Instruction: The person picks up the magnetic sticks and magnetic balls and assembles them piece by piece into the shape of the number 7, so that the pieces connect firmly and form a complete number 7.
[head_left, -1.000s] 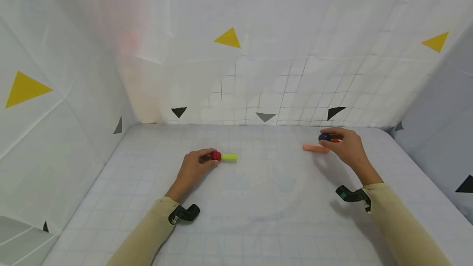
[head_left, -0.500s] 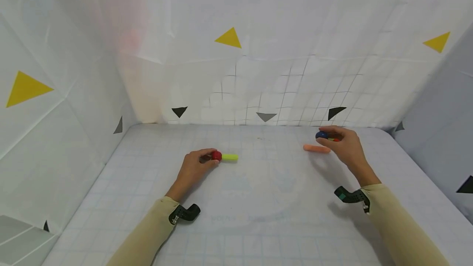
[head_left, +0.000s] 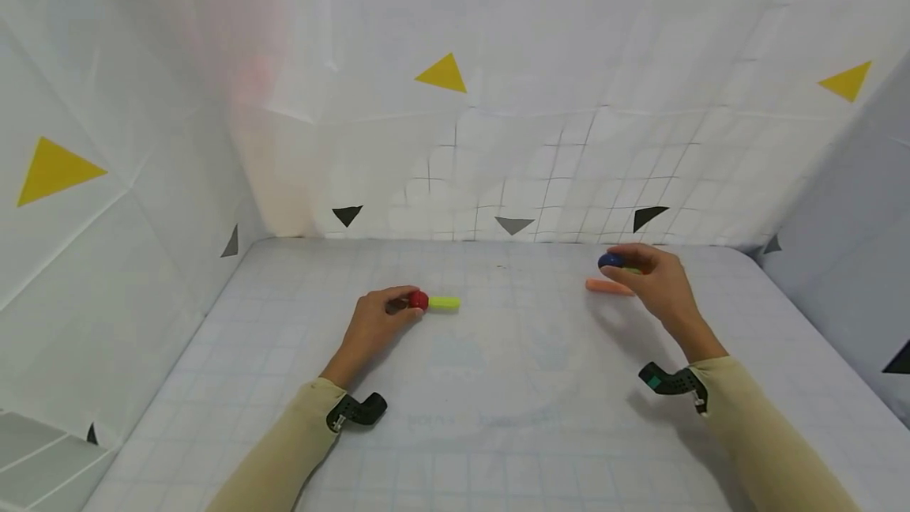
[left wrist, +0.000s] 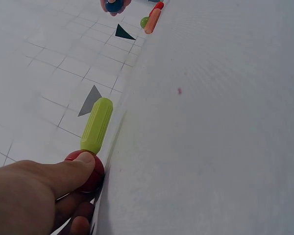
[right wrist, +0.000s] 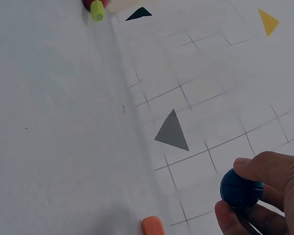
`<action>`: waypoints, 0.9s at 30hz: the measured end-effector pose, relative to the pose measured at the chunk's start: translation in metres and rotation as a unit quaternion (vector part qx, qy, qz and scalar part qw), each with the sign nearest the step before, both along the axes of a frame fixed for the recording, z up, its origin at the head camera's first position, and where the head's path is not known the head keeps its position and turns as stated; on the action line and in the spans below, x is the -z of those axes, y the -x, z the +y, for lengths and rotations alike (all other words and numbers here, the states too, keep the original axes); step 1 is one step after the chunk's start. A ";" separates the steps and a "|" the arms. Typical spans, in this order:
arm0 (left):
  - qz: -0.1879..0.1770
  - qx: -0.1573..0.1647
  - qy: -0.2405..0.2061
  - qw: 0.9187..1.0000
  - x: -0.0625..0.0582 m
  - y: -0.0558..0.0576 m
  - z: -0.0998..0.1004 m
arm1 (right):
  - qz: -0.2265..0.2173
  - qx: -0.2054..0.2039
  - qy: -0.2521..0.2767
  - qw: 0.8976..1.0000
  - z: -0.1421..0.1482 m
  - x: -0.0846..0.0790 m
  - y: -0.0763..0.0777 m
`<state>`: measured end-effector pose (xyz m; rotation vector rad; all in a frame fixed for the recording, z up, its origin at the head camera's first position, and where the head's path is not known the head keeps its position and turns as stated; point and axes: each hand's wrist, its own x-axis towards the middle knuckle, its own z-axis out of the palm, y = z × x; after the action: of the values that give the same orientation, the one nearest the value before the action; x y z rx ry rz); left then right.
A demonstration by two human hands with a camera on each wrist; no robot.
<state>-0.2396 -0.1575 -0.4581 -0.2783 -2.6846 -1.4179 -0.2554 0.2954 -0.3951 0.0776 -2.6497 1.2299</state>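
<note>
Fingers of the left hand (head_left: 373,321) are clamped on a smooth, round red ball (head_left: 419,301), thumb pressed to its side; a lime-green stick (left wrist: 97,126), fluted lengthwise and blunt at its tip, juts out just past those fingertips, its base against the ball, though I cannot tell whether the two are joined; across from it, I see the right hand (head_left: 661,287) with thumb and fingers clamped on a smooth blue ball (right wrist: 241,189), a thin seam round its middle, held up off the table (head_left: 498,425); below these fingers lies a round-ended orange stick (head_left: 607,286), with a green ball (left wrist: 144,22) and a red piece (left wrist: 158,6) close beside it; behind both sets of fingers, dark curved mounts (head_left: 361,411) sit at the cuffs of soft beige sleeves (head_left: 280,453); beyond the fingertips I have a creased white sheet (head_left: 554,30) bearing flat yellow triangles (head_left: 444,74).
</note>
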 end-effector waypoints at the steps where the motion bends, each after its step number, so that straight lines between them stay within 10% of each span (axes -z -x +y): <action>1: 0.001 0.000 0.000 1.000 0.001 0.000 0.000 | 0.000 -0.003 0.001 1.000 -0.001 0.000 0.000; 27: 0.001 -0.001 -0.005 1.000 0.002 0.001 0.000 | 0.008 -0.025 0.009 1.000 -0.013 -0.003 -0.001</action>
<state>-0.2401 -0.1580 -0.4603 -0.2757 -2.6730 -1.4299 -0.2548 0.2822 -0.3921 0.1504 -2.6385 1.2625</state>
